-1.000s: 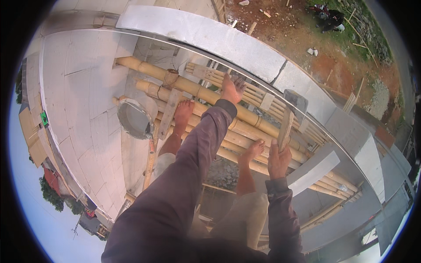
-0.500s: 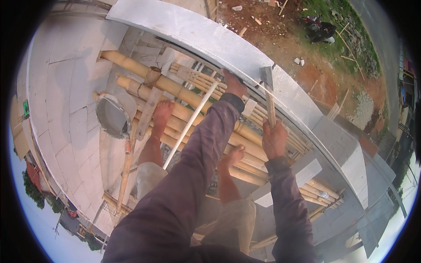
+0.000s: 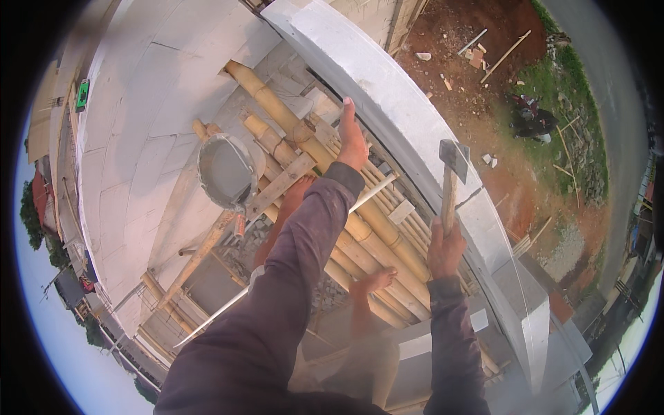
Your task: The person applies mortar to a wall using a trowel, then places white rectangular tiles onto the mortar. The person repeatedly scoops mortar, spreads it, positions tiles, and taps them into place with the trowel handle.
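My right hand is wrapped round the wooden handle of a hammer. Its dark metal head stands up over the top of a low wall of pale grey blocks. My left hand reaches to the wall's inner side with fingers stretched out and seemingly nothing in it; whether it touches the blocks I cannot tell. Beneath my left forearm runs a thin white rod. A visible joint separates two wall blocks close to the hammer.
Bare feet stand on bamboo poles with gaps between them. A bucket of grey mortar is at left, an orange-handled tool at its rim. A short plank crosses the poles. Beyond the wall, reddish ground lies far below.
The view has turned, bringing the bucket and bamboo further right. My left hand's fingers now stretch forward along the wall. My right hand still grips the hammer, now held a little lower.
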Demonstrator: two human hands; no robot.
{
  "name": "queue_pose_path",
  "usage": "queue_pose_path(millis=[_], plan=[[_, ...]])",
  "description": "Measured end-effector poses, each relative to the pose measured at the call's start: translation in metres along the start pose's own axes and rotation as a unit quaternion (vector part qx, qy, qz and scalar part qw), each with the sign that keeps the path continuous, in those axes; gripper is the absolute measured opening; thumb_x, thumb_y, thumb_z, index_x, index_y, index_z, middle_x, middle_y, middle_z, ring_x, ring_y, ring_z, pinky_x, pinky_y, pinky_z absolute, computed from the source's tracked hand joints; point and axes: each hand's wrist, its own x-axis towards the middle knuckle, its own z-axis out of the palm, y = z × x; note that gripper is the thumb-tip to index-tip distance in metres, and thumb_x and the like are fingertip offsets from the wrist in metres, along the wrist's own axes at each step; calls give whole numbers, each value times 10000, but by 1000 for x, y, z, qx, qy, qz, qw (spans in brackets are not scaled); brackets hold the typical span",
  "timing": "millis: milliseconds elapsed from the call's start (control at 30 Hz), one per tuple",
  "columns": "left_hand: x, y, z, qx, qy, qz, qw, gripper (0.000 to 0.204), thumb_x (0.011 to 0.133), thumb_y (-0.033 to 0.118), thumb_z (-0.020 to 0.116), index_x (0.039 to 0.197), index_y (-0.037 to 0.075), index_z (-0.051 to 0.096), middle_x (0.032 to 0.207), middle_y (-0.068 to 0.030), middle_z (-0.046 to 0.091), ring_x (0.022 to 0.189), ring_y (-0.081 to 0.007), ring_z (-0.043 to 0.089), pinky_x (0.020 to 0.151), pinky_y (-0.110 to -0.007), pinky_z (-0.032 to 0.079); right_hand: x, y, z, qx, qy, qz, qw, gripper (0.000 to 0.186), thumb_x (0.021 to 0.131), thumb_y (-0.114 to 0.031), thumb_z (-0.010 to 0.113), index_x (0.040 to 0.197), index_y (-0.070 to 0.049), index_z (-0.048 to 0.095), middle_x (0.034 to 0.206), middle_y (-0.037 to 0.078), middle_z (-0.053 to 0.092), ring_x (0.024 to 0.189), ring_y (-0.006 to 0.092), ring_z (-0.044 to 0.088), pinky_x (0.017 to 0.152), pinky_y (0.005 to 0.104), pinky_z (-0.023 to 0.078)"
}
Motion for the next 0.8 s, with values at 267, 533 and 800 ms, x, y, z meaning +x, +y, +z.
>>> queue_pose_path(millis=[267,533,800], plan=[[73,69,19,110,-88,36,989,1158,816,139,789,1611,19,-43,1498,-222,413,1366,-350,445,1108,-459,380,149,-152,78,-46,-14,-199,979,342,1027,-334,577,1052,8,568,707,237,619,673,459,611,637,525,457],[82,49,19,181,-43,81,979,1119,812,122,772,1561,-116,-24,1582,-284,245,1434,-378,370,1174,-375,338,232,-213,115,-220,-11,-302,928,393,991,-358,611,1040,31,590,762,303,649,726,511,632,662,563,497],[81,42,23,172,-20,57,983,1091,800,118,771,1551,-139,23,1571,-317,254,1455,-407,332,1197,-380,301,235,-203,114,-253,-26,-314,914,358,965,-321,647,1010,29,589,725,317,637,714,513,638,659,572,498]])
